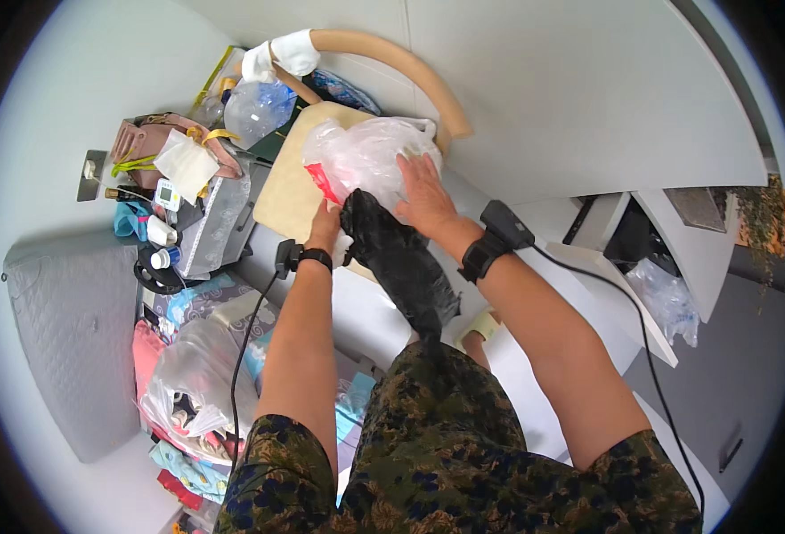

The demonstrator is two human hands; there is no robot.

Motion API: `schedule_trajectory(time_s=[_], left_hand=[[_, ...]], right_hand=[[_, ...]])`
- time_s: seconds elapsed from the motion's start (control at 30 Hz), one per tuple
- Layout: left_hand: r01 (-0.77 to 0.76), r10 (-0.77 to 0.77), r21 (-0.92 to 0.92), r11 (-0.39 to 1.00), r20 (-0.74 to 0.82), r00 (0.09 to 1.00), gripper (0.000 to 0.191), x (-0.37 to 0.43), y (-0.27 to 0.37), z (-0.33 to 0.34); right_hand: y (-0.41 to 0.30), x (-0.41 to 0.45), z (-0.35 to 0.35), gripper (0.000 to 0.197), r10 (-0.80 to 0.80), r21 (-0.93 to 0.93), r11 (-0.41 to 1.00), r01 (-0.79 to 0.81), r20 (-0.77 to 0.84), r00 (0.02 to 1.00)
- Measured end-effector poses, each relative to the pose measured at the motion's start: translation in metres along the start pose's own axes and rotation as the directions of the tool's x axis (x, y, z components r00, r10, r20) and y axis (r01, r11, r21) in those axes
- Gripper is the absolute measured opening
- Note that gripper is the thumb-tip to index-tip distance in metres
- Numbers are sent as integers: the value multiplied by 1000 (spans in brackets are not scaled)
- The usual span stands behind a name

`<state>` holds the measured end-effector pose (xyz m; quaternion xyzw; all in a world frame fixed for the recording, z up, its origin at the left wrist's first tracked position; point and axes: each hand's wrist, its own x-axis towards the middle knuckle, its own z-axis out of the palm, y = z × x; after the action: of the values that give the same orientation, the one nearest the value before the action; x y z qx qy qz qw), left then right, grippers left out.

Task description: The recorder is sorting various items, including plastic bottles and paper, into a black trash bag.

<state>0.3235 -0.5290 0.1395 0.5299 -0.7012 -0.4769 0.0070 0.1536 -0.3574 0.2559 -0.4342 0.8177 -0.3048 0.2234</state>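
A translucent white plastic bag (372, 157) with a red patch lies bunched on the cream seat cushion (282, 193) of a bentwood chair. My left hand (324, 225) grips at the edge of a black plastic bag (399, 267), close to the red patch; its fingertips are partly hidden. The black bag hangs down towards my lap. My right hand (426, 197) rests against the white bag with its fingers spread, its lower edge beside the black bag. Something white and crumpled (343, 248) shows under my left hand.
The chair's curved wooden arm (399, 57) rises behind the cushion, with white cloth (292, 53) wrapped on it. At left, a grey drawer unit (215, 227) is crowded with small items. A stuffed plastic bag (192, 380) sits below it. On the right, an open cabinet door (619, 294) juts out.
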Motion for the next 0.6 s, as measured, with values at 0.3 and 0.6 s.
schedule_trajectory(time_s=[0.3,0.6], left_hand=[[-196,200,-42,980,197,960,39,-31,-17,20],[-274,347,-267,924,280,895,38,-128,32,59]], right_hand=[[5,8,66,91,192,499,776,-385,395,898],[18,-45,33,79,328,435,801,-411,256,910]])
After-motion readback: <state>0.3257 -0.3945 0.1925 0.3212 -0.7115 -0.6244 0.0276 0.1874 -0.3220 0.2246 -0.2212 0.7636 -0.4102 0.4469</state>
